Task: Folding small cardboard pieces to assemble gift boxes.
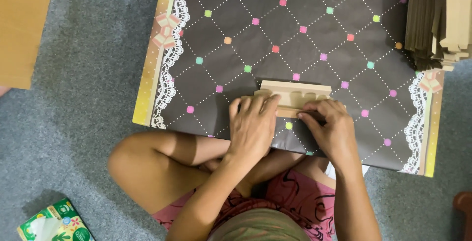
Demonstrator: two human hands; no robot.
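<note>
A flat tan cardboard piece [296,93] with folded flaps lies on a low table [231,64] covered in dark paper with a white diamond pattern and small coloured squares. My left hand [252,125] presses down on the piece's left end, fingers spread over its edge. My right hand [330,128] pinches and folds the piece's lower right edge. Both hands touch the cardboard near the table's near edge.
A tall stack of brown cardboard pieces [437,19] stands at the table's far right corner. A wooden furniture panel [22,29] is at the left. A green tissue pack [54,224] lies on the grey carpet. My bent knees sit under the table's near edge.
</note>
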